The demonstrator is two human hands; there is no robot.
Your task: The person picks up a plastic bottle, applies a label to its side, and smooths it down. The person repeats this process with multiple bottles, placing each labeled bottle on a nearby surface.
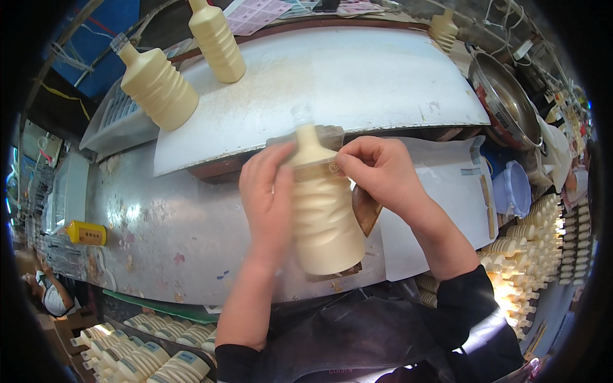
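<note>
A cream-coloured plastic bottle (325,223) with wavy ridged sides and a clear threaded neck lies before me, neck pointing away, on a dark support that is mostly hidden. Across its shoulder runs a translucent strip (313,165) with a small round mark near its right end. My right hand (380,169) pinches that end between thumb and fingertips. Along the bottle's left side is my left hand (265,185), its fingers reaching toward the strip's left end. Motion blurs this hand, so its grip is unclear.
Two similar bottles, a ridged one (217,45) and another (159,89), stand far left by a white tray (102,137). A yellow container (86,233) lies on the metal table (172,236). Right are a metal pan (507,96), a lilac basin (512,190) and many bottles (530,236).
</note>
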